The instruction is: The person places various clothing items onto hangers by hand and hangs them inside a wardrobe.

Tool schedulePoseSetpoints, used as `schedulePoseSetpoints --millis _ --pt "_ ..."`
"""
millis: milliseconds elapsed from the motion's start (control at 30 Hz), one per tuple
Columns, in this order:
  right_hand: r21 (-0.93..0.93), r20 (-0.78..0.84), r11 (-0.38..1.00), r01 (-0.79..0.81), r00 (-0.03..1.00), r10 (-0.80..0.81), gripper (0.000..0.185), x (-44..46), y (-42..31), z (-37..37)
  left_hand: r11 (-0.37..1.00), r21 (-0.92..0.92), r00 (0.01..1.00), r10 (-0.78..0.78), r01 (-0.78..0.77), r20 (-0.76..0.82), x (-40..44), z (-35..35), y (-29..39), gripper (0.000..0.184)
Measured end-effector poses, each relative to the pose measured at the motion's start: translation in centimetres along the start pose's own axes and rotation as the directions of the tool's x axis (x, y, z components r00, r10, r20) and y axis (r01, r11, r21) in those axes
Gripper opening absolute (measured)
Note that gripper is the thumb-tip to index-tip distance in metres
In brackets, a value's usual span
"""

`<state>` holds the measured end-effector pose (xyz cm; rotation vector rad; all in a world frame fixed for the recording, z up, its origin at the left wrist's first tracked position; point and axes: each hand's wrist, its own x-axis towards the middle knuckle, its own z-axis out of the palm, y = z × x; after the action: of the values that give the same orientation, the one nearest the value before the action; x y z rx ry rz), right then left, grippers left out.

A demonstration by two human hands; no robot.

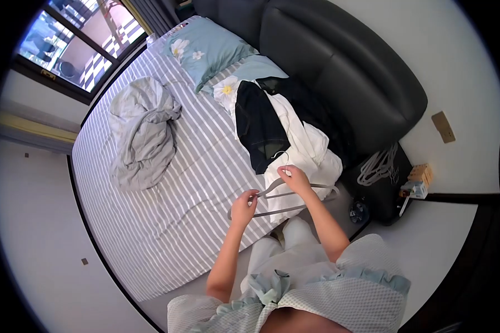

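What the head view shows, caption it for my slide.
Left hand and right hand hold a gray hanger over white clothing at the edge of a striped bed.

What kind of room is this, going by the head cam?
Most likely a bedroom: there's a bed with a grey-and-white striped sheet, a padded black leather-look headboard, and a pale blue pillow with white flowers.
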<state>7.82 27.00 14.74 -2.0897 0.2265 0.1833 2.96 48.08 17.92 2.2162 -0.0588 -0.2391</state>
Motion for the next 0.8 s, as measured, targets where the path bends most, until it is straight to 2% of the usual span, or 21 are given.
schedulePoseSetpoints --millis 33,133,233,300,433,533,633,733,767,800 --pt "-0.049 -0.05 0.999 0.021 0.998 -0.024 0.029 2.0 1.2 -0.5 1.0 -0.009 1.0 -0.021 0.021 0.009 1.6 1.1 0.3 0.017" --pt "-0.087 -0.047 0.995 0.05 0.997 -0.054 0.028 6.0 3.4 -0.9 0.996 -0.014 0.995 -0.082 0.083 0.053 4.8 2.4 0.4 0.018" --pt "-0.068 -0.063 0.992 0.103 0.992 -0.107 0.028 9.5 4.5 -0.8 0.986 -0.028 0.984 -0.162 0.165 0.077 7.9 3.5 0.1 0.019" --pt "-0.086 -0.018 0.995 0.058 0.998 -0.059 0.032 11.3 4.8 -0.9 0.975 -0.021 0.972 -0.221 0.223 0.081 9.8 4.2 -0.5 0.02" --pt "-0.136 0.06 0.99 0.022 0.998 -0.014 0.039 14.1 5.2 -0.7 0.964 -0.168 0.978 -0.195 0.205 0.078 12.8 5.7 -2.4 0.021" --pt "-0.124 0.12 0.992 0.029 0.993 -0.014 0.045 15.0 5.3 -0.6 0.949 -0.173 0.964 -0.253 0.264 0.083 14.4 6.8 -3.3 0.023" --pt "-0.222 0.098 0.973 0.066 0.994 -0.045 0.049 14.0 3.9 -0.5 0.957 -0.08 0.954 -0.267 0.279 0.134 16.1 7.0 -3.3 0.027" --pt "-0.25 0.115 0.963 0.1 0.991 -0.073 0.05 12.1 2.0 -0.3 0.81 -0.231 0.83 -0.464 0.539 0.309 17.9 6.5 -0.5 0.035" --pt "-0.247 0.116 0.961 0.123 0.989 -0.097 0.049 11.6 1.6 -0.3 0.851 -0.237 0.88 -0.422 0.468 0.219 18.4 7.5 -1.4 0.04" --pt "-0.222 0.193 0.967 0.123 0.978 -0.08 0.048 11.4 1.1 -0.6 0.889 -0.237 0.92 -0.371 0.392 0.128 19.1 9.1 -3.3 0.044"
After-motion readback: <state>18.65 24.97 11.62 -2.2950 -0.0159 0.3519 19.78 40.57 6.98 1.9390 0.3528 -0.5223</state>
